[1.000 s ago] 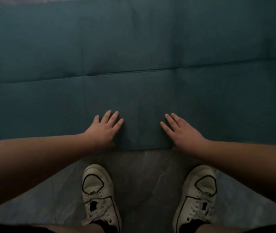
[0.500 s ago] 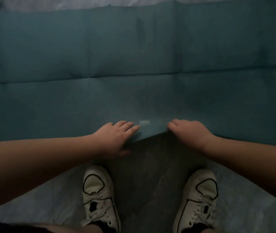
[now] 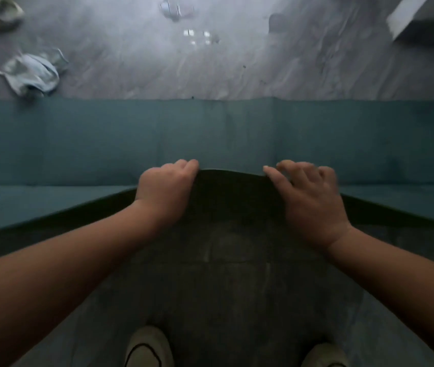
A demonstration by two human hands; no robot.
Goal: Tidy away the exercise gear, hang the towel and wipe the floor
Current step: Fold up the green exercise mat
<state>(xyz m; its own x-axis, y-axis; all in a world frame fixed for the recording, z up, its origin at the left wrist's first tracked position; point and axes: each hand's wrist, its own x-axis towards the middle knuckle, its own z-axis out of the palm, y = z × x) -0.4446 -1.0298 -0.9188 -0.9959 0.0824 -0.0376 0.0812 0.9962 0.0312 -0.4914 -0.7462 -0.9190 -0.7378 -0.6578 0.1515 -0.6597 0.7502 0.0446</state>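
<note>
2 hands grip the near edge of the teal exercise mat [image 3: 210, 133], raised off the grey floor [image 3: 237, 64] so its dark underside faces the camera. Left hand [image 3: 167, 185]: fingers curled over the edge. Right hand [image 3: 308, 200]: fingers bent over the edge, slightly blurred. The mat's far part lies flat. A crumpled pale cloth [image 3: 32, 74] lies beyond it, upper left.
</note>
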